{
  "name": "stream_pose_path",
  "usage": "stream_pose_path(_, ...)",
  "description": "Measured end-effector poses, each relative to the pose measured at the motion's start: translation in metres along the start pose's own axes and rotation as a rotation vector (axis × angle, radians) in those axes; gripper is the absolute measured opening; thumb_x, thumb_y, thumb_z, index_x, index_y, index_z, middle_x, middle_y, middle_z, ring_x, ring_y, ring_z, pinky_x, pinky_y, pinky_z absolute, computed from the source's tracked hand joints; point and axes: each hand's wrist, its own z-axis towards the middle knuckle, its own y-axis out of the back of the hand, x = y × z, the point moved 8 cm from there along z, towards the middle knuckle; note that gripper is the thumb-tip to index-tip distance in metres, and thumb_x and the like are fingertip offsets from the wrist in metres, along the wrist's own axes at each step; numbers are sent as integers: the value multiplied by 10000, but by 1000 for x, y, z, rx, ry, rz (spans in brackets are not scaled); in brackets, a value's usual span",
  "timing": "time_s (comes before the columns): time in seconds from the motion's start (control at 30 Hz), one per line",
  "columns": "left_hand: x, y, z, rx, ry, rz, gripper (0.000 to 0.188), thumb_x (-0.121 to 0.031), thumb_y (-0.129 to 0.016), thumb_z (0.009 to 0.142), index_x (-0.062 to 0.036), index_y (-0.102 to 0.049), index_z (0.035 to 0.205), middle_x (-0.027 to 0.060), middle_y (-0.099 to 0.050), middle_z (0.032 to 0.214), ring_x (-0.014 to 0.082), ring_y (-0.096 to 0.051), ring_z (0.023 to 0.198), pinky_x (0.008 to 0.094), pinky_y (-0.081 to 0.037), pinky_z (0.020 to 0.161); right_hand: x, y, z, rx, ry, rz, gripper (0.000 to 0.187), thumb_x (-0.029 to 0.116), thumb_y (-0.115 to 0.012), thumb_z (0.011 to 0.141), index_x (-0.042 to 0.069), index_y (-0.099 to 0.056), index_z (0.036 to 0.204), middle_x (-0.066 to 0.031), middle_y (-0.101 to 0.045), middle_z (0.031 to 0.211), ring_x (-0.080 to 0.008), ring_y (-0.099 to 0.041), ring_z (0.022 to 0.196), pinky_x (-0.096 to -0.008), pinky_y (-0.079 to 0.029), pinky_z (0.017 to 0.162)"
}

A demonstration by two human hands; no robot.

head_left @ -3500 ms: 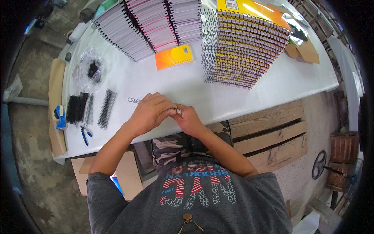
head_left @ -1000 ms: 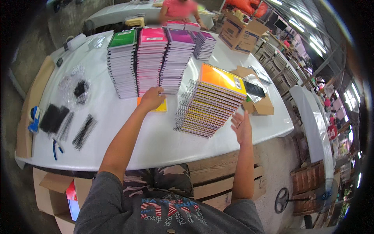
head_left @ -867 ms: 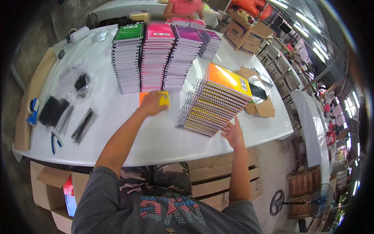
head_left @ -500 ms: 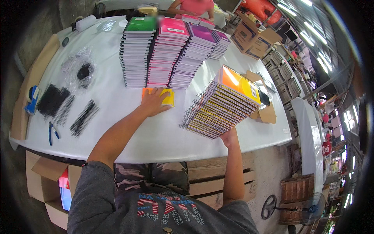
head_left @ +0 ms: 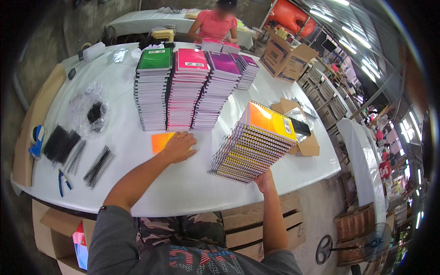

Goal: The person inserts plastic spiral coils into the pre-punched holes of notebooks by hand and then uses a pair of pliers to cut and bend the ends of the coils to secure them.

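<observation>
My left hand point(head_left: 179, 147) lies palm down with its fingers extended on an orange notebook point(head_left: 160, 142), in front of the tall stacks and covering its right part. To the right stands a tall stack of orange-and-yellow spiral notebooks point(head_left: 254, 144), its wire coils facing me and to the left. My right hand point(head_left: 264, 181) holds this stack at its lower near corner, the fingers mostly hidden by it. Behind my left hand rise stacks of green notebooks point(head_left: 153, 91), pink notebooks point(head_left: 188, 91) and purple notebooks point(head_left: 216, 89).
On the left lie black binding coils point(head_left: 98, 166), pliers point(head_left: 64, 182), a blue tape dispenser point(head_left: 36, 142) and crumpled plastic point(head_left: 89, 107). An open carton point(head_left: 284, 57) and flattened cardboard point(head_left: 308, 145) are at the right. Across the white table point(head_left: 183, 192) sits a person in pink point(head_left: 214, 26).
The view has tilted up, so the table sits lower in the picture. The orange notebook has slid slightly left, and my left hand now covers its yellow part. My right hand stays at the stack.
</observation>
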Motion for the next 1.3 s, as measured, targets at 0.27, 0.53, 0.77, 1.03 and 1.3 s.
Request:
stream_pose_path(0.27, 1, -15, -6, 166, 243, -748, 694, -609, -280, 883, -73, -366, 1316, 146, -365, 1358, 287, -351, 1253, 423, -239, 1054, -2, -4, 0, -10, 20, -37, 472, 382, -422, 895, 65, -457, 1243, -65, -550, 1174, -191, -529, 1058, -388, -430, 883)
stream_pose_path(0.53, -103, -35, 23, 440, 194, -1799, 873, -703, -178, 841, -63, -104, 1430, 110, -223, 1456, 231, -218, 1340, 366, -171, 1093, -10, 5, 5, -39, 71, 4, 424, 364, -457, 879, 42, -534, 1146, -62, -601, 1063, -177, -565, 964, -361, -448, 838)
stream_pose_path(0.77, -80, -17, -9, 429, 263, -1867, 765, -616, -229, 893, -45, -222, 1403, 93, -319, 1416, 226, -335, 1276, 368, -238, 1068, -24, -37, 12, 45, 29, -53, 392, 353, -401, 897, 71, -550, 1125, -76, -603, 1065, -185, -565, 951, -363, -450, 828)
stream_pose_path(1.03, -39, -25, -41, 336, 327, -1865, 710, -584, -265, 890, -49, -327, 1353, 119, -369, 1381, 285, -357, 1252, 414, -243, 1055, -63, -54, 14, -97, 32, -50, 414, 436, -478, 848, 50, -542, 983, -66, -580, 878, -155, -529, 823, -298, -449, 715)
stream_pose_path(1.3, 34, 89, -69, -894, 425, -1319, 695, -607, -265, 892, -41, -435, 1258, 123, -541, 1098, 243, -523, 951, 388, -431, 800, 18, -80, -48, -419, 528, -41, 558, 385, -557, 862, 6, -375, 1228, -213, -476, 1149, -262, -474, 1094, -368, -396, 904)
